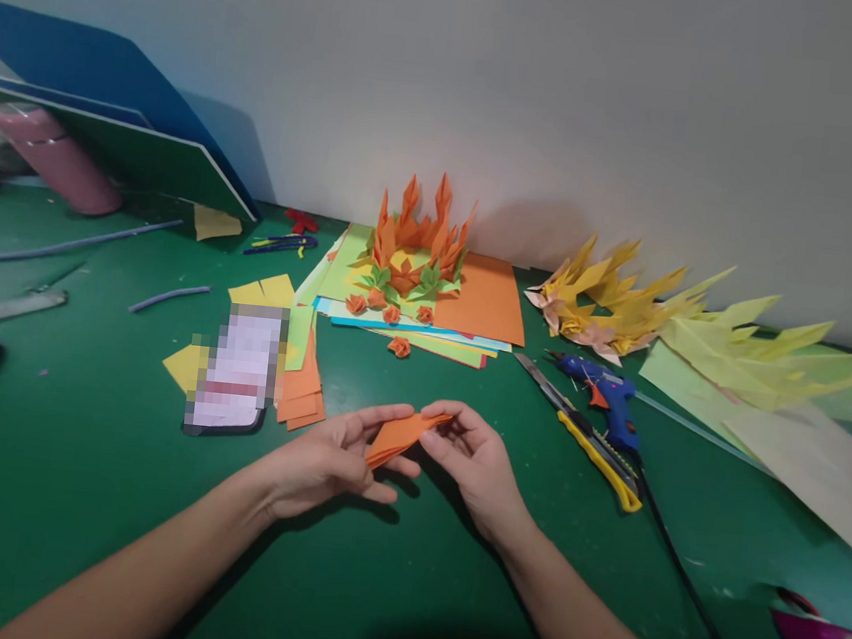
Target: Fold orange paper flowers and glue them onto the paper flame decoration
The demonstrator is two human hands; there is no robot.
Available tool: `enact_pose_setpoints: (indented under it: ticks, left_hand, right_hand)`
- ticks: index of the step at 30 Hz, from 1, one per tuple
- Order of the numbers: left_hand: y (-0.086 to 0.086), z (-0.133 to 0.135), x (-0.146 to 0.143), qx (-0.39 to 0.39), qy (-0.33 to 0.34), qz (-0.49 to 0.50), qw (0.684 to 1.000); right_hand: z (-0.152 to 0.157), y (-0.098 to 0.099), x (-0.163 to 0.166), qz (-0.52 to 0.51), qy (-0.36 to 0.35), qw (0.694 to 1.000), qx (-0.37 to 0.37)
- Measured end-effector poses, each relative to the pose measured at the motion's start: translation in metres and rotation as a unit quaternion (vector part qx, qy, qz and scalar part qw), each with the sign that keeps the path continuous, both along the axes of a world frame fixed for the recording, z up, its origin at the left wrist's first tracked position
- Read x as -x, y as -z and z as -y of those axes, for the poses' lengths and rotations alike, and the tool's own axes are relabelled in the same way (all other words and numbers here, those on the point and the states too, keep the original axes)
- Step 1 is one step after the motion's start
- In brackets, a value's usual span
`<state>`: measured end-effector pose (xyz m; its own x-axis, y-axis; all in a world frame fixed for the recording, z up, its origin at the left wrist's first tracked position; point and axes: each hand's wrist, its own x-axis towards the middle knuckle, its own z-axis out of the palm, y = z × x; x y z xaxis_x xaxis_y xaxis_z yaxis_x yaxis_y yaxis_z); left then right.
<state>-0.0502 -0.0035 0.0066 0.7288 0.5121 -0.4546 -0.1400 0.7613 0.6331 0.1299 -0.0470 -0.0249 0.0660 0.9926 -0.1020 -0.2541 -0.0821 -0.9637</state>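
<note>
While the left grip (329,463) and right grip (479,462) each pinch one end of the folded orange paper (401,437), held just above the counter (115,491) near its front edge | judgement: align edges, then press the crease firmly | knife (589,446) lies apart, rightward.

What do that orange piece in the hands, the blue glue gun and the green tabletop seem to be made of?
The orange piece, pinched by left hand and right hand: thin matte paper, judging by crisp folds. The glue gun: moulded plastic, slightly glossy blue shell. The tabletop: dull green sheet, perhaps a mat or board; unclear.
</note>
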Motion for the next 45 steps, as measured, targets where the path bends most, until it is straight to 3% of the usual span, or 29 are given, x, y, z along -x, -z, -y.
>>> enact_pose_setpoints:
  ticks: [3, 10, 30, 35, 40, 42, 45]
  left_hand:
    - [0.0, 0.0, -0.002, -0.013, -0.023, 0.002, 1.0]
    - [0.003, 0.002, -0.013, -0.091, -0.122, -0.144, 0.978]
    - [0.0, 0.004, -0.014, -0.059, -0.118, -0.122, 0.984]
    - [0.004, 0.006, -0.014, -0.151, -0.133, -0.149, 0.968]
    - [0.008, 0.011, -0.018, -0.293, -0.171, -0.221, 0.914]
    - [0.006, 0.013, -0.019, -0.315, -0.179, -0.236, 0.902]
    - [0.002, 0.014, -0.021, -0.297, -0.183, -0.232, 0.908]
  right_hand:
    - [0.001, -0.001, 0.001, 0.004, -0.018, 1.0, -0.004]
    - [0.002, -0.001, 0.001, 0.037, -0.009, 0.999, -0.019]
    - [0.002, -0.005, 0.003, -0.048, -0.03, 0.998, 0.006]
    - [0.003, -0.003, 0.005, -0.028, -0.017, 0.999, 0.001]
    - [0.005, -0.002, 0.009, 0.074, 0.018, 0.996, -0.035]
    - [0.005, -0.001, 0.01, 0.131, 0.04, 0.989, -0.063]
    - [0.006, 0.0, 0.009, 0.188, 0.072, 0.973, -0.111]
